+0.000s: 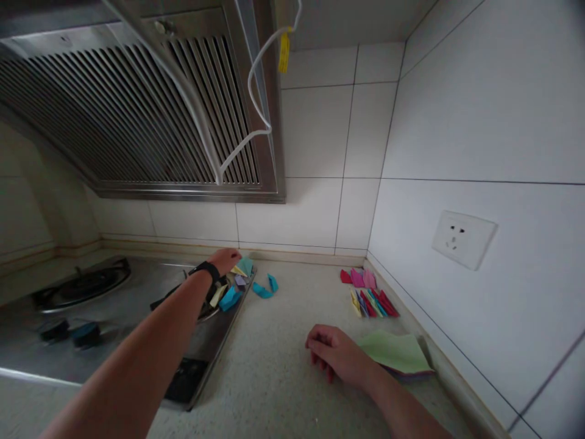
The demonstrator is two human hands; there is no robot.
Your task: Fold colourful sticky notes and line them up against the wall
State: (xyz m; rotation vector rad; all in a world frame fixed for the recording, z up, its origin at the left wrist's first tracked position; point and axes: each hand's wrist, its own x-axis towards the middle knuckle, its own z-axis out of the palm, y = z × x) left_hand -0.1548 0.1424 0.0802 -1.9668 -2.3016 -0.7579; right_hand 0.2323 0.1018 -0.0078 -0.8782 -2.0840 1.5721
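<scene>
My left hand point(225, 260) reaches to the back right corner of the stove, its fingers bent at a small pile of folded paper. A light teal folded paper point(245, 266) lies right by its fingertips; what they pinch, if anything, is hidden. In the same pile are a blue folded paper point(230, 299), a pale yellow folded paper point(218, 296) and a lilac folded paper point(240, 280). My right hand point(336, 353) hovers low over or rests on the counter, fingers loosely curled and apart, holding nothing. Beside its wrist lies a stack of paper sheets point(395, 352), light green on top.
Blue paper pieces point(264, 289) lie beside the stove point(137, 317). Along the right wall sit pink and red folded papers point(359, 278) and a row of multicoloured folded papers point(373, 303). A range hood point(192, 110) with a dangling white cord point(250, 79) hangs overhead.
</scene>
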